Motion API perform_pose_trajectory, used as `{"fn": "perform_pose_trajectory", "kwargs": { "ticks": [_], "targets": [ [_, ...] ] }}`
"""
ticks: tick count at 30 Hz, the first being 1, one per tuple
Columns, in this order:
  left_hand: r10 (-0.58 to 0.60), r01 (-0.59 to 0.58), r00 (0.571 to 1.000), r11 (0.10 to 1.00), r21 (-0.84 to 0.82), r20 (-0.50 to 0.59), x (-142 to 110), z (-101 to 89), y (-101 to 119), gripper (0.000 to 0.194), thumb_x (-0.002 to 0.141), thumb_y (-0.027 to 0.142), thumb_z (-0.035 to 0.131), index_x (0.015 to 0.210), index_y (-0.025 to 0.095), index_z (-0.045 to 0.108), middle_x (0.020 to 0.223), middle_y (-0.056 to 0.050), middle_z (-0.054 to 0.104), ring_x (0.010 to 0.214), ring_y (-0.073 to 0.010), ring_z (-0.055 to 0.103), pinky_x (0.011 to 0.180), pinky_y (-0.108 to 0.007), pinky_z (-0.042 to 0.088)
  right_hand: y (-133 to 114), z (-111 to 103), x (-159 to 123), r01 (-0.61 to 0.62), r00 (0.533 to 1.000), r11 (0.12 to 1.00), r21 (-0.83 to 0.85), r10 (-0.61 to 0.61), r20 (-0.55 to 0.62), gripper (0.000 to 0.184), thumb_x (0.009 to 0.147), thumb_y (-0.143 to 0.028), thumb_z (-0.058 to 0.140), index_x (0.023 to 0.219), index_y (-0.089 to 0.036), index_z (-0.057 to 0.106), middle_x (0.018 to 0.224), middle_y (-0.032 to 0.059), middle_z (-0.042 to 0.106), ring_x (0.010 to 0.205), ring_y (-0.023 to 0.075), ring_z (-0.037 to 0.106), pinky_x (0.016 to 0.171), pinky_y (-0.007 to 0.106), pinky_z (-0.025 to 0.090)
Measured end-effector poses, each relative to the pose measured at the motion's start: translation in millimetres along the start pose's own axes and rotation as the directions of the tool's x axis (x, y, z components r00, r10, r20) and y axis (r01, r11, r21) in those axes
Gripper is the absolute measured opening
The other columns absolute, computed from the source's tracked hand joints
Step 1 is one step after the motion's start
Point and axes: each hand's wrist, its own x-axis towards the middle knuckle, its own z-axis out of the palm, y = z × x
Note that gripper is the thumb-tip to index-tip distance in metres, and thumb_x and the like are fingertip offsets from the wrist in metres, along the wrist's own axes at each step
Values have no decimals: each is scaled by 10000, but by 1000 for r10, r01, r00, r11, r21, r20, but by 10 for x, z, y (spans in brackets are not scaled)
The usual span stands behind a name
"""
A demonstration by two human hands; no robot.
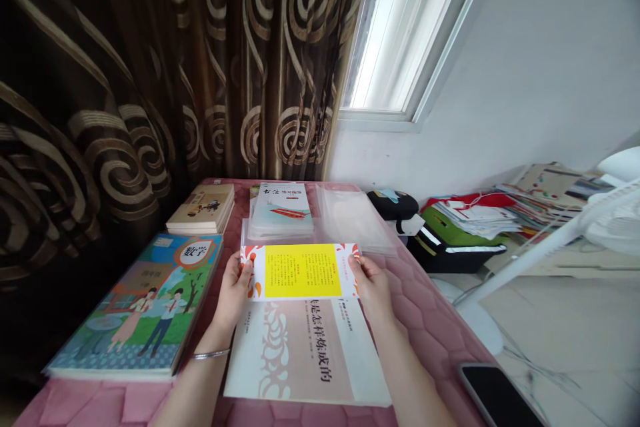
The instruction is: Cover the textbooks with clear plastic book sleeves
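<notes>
Between both hands stretches a printed paper strip [300, 270], yellow in the middle with orange patterns at its white ends; it looks like a book band. My left hand [234, 285] pinches its left end, thumb on top. At the opposite end, my right hand [373, 288] has the same kind of pinch. Below the strip lies a pale pink and white book [307, 353] with dark characters, its top edge hidden by the strip. Clear plastic covers [353, 217] lie flat behind, and one partly shows under the strip.
A stack of textbooks [145, 310] stands at left, with smaller brown books [203, 208] behind it. Several wrapped books [281, 210] sit at the back of the pink quilted table [425, 320]. A phone [500, 393] lies front right. Beyond the edge are a fan [525, 247] and bags [450, 237].
</notes>
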Motion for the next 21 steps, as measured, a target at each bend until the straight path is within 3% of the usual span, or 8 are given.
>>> {"fn": "perform_pose_trajectory", "kwargs": {
  "ticks": [8,15,21],
  "targets": [
    [-43,44,997,999,14,-71,-9,-63,-85,406,780,463,700,1080,232,551,1049,-28,693,928,-174,679,797,-282,537,6,36,-5,25,999,999,-20,-26,-44,475,596,-677,744,620,-228,589,566,-2,618,480,161,490,441,277,344],
    [-27,26,1000,999,-28,-15,-14,-27,-41,400,772,439,718,1063,218,554,1031,-37,696,913,-185,683,797,-306,541,28,38,-12,-38,998,995,87,43,-49,434,577,-619,779,714,-237,624,635,2,678,535,201,584,464,286,403],
    [-19,19,1000,999,-31,-2,-22,-19,-31,425,762,474,724,1055,216,557,1017,-47,698,899,-193,682,783,-312,542,79,23,17,4,999,996,90,0,-46,419,596,-606,787,664,-229,617,613,-1,662,519,180,551,468,283,389]
  ]
}}
